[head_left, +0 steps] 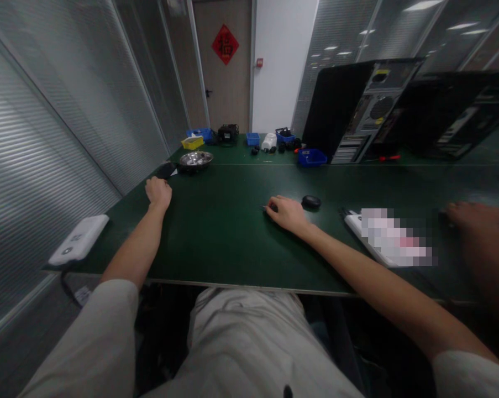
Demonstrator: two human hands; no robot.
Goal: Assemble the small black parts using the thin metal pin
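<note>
My left hand [158, 192] is over the left side of the green table, fingers curled, so what they hold, if anything, is hidden. Just beyond it lie a flat black item [166, 170] and a metal bowl [196, 160] with small bits inside. Near the table's middle, my right hand [286, 213] is closed around a small dark object [273, 207] with a thin tip poking out to the left; its kind is unclear. A black computer mouse [311, 202] sits just right of that hand, apart from it.
Along the back of the table [216, 232] stand a yellow tray [192, 143], blue bins [312, 157] and a black computer tower [340, 105]. A white device [79, 240] lies at left, a white pad [369, 243] at right. Another person's hand [477, 215] rests far right.
</note>
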